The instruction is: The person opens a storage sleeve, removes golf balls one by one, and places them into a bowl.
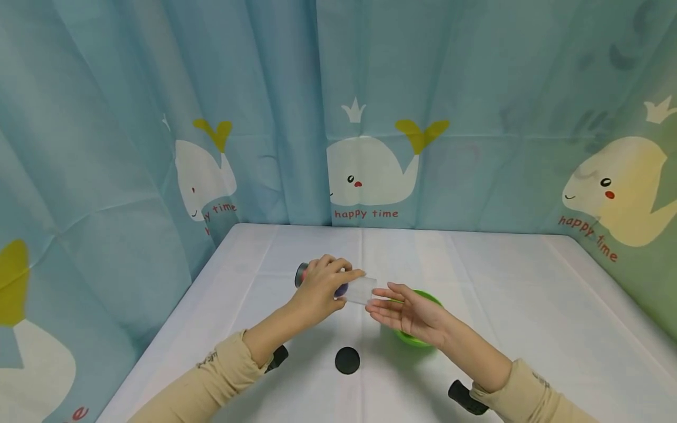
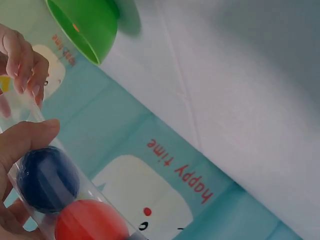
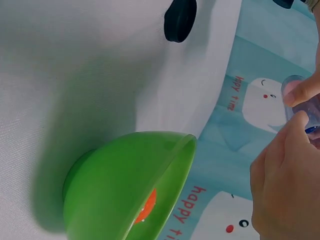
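Observation:
My left hand [image 1: 316,296] grips a clear plastic tube [image 1: 362,291] lying on its side above the table, thumb and fingers around it. Through its wall the left wrist view shows a dark blue ball [image 2: 47,179] with a red ball [image 2: 92,223] behind it. A dark base [image 1: 301,275] closes the tube's far left end. Beside the other end, my right hand [image 1: 420,317] is held with its fingers extended and fingertips right at the rim. Below the right hand stands a green bowl [image 3: 112,185], partly hidden by it in the head view, with an orange ball [image 3: 146,206] inside.
A round black lid [image 1: 347,360] lies on the white-covered table [image 1: 502,305] in front of the hands. Black wrist devices [image 1: 468,398] show beside both sleeves. A blue curtain [image 1: 275,117] with whale prints surrounds the table's back and sides.

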{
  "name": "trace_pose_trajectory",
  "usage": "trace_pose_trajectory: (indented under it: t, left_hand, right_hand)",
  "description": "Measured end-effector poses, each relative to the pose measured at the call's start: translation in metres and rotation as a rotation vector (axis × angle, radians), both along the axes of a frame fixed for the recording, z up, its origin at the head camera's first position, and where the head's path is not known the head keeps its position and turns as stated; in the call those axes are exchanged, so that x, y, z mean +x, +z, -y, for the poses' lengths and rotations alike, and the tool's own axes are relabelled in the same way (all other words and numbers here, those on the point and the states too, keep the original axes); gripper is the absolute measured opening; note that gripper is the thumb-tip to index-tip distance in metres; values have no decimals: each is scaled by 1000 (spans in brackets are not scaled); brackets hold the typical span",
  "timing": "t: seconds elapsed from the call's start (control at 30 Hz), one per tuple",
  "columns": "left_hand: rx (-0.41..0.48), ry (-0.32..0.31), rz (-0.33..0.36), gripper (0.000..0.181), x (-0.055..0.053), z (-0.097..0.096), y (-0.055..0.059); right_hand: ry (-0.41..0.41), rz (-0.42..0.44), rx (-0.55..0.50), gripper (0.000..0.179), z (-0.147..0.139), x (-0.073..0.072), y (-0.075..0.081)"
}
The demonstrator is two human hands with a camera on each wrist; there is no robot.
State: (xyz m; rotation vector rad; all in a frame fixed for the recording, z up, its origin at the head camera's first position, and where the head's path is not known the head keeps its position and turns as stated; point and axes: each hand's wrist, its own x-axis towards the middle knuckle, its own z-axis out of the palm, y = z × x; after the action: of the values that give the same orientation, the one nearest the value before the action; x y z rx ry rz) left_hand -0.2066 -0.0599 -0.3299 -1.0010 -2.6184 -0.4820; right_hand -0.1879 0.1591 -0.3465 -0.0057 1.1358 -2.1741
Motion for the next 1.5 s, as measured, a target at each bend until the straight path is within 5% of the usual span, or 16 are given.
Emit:
trace_pose_trajectory:
  t: [0.43,0.83,1.13,1.5]
  left_hand:
    - [16,-7,35,61,-2,-3,4]
    - [-42,-6,-64,50,-4,-3,8]
    - [-86,-10,-122,47,-4,-6,12]
    - [-89,-5,-103,51,-6,-6,15]
  right_hand:
    - [-21,3,-22,48,-1,-4,-2]
    - [-16,11,-29,40,0,-5,-2]
    - [-25,1,-38,52,0,-3,-4]
    - [-66,-26,22,68,0,-2,-2]
